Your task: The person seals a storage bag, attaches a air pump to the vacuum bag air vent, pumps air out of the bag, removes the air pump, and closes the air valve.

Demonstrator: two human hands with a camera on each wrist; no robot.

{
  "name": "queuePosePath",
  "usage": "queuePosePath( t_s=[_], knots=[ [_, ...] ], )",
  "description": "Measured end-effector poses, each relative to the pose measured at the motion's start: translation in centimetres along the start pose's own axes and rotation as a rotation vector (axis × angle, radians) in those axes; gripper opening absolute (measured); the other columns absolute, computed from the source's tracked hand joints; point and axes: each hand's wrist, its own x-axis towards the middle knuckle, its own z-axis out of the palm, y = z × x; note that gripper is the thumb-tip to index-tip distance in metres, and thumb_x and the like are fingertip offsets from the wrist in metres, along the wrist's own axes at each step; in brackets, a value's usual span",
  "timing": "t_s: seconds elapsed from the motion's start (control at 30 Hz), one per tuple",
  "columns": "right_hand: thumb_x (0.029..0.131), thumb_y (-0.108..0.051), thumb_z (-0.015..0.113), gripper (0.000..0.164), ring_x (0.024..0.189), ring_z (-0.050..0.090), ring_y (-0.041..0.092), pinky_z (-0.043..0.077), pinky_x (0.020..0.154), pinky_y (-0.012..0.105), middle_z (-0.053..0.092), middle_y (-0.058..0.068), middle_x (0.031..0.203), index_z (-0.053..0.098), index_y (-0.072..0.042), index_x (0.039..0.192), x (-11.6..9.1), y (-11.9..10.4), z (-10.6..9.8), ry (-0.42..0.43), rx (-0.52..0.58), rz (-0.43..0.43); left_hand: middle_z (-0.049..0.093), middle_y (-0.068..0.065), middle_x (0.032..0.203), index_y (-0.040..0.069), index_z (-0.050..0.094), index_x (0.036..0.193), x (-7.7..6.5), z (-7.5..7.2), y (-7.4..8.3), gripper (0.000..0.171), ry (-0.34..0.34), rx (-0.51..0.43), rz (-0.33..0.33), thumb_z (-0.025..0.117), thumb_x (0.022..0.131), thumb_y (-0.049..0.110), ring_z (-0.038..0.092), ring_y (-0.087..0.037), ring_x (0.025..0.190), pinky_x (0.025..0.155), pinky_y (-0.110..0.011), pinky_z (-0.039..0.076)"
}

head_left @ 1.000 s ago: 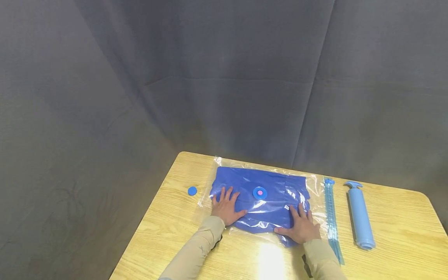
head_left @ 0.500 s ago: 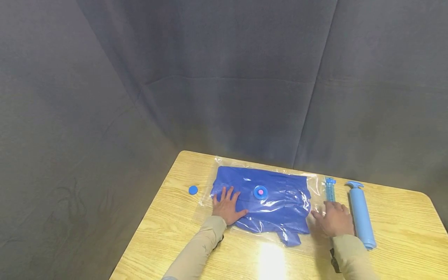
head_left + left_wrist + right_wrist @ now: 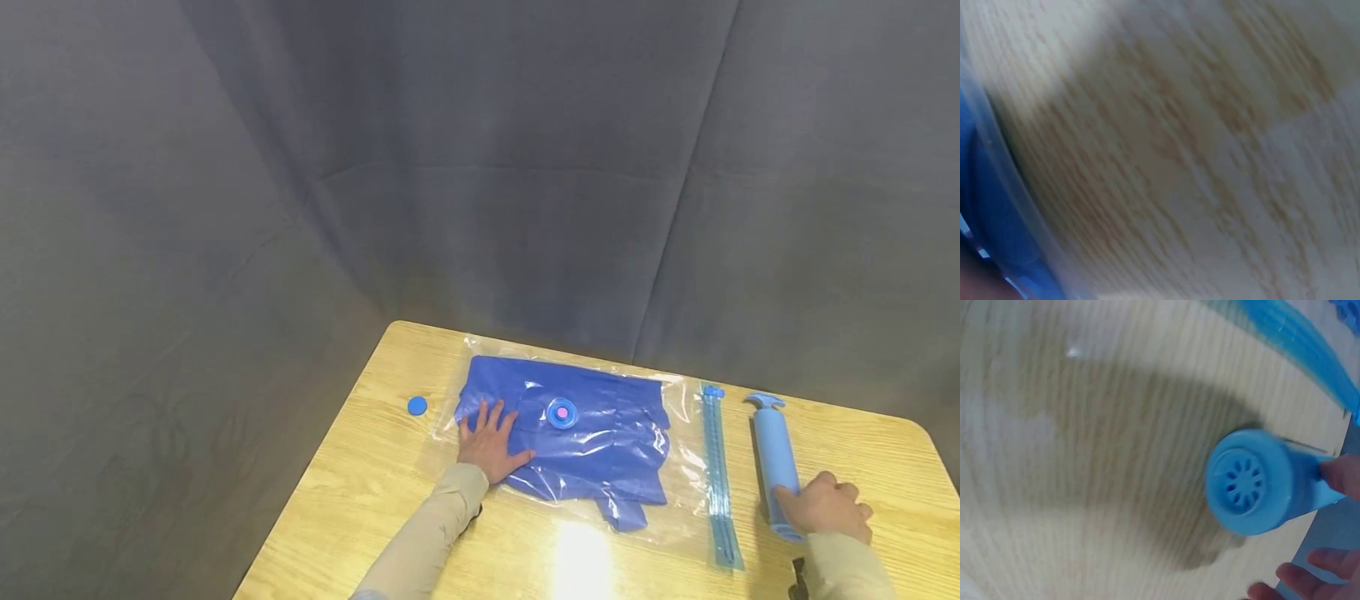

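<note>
The left hand lies spread flat on the clear bag, likely steadying it on the table, while the right hand, fingers apart, has its thumb against the blue pump resting beside the bag.

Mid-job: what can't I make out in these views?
- Blue fabric: head view, partly covered by the left hand.
- Left hand: left wrist view, blurred, mostly cut off by bottom-left corner.
- Hand pump: head view, lower barrel partly covered by the right hand.
- Right hand: right wrist view, palm cut off by right edge.
</note>
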Motion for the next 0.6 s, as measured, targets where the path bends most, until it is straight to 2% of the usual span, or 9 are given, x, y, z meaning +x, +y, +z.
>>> queuePosePath(
  t_s=[0.1, 0.2, 0.3, 0.6],
  knots=[
    [0.093, -0.042, 0.047, 0.077, 0.09, 0.05, 0.055, 0.05, 0.068, 0.054, 0.041, 0.045, 0.101, 0.028, 0.028, 0.118, 0.0, 0.5, 0.0, -0.063, 0.007, 0.009, 0.031, -0.006, 0.158, 0.027, 0.04, 0.146, 0.1, 0.1, 0.0, 0.08, 0.005, 0.007, 0.0, 0.05, 0.082, 0.074, 0.021, -0.037, 0.147, 0.111, -0.065, 0.022],
    [0.095, -0.044, 0.045, 0.078, 0.08, 0.06, 0.046, 0.053, 0.066, 0.051, 0.05, 0.043, 0.094, 0.028, 0.029, 0.115, 0.2, 0.8, 0.0, -0.121, 0.007, -0.025, 0.03, -0.006, 0.158, 0.028, 0.039, 0.147, 0.3, 0.2, 0.0, 0.08, 0.001, 0.012, 0.0, 0.049, 0.082, 0.074, 0.021, -0.037, 0.147, 0.112, -0.065, 0.022],
    [0.095, -0.042, 0.046, 0.076, 0.073, 0.063, 0.04, 0.054, 0.063, 0.049, 0.054, 0.041, 0.089, 0.029, 0.03, 0.114, 0.4, 0.9, 0.3, -0.161, 0.019, -0.064, 0.029, -0.005, 0.159, 0.028, 0.038, 0.147, 0.4, 0.1, 0.1, 0.08, -0.01, 0.015, 0.001, 0.048, 0.083, 0.074, 0.02, -0.036, 0.148, 0.112, -0.065, 0.021],
    [0.092, -0.036, 0.052, 0.068, 0.07, 0.064, 0.037, 0.054, 0.061, 0.047, 0.058, 0.038, 0.087, 0.037, 0.028, 0.111, 0.7, 0.7, 1.0, -0.136, 0.03, -0.052, 0.029, -0.005, 0.159, 0.028, 0.038, 0.148, 0.1, -0.4, 0.4, 0.079, -0.017, 0.026, 0.001, 0.047, 0.084, 0.073, 0.021, -0.034, 0.148, 0.112, -0.064, 0.021]
  ],
)
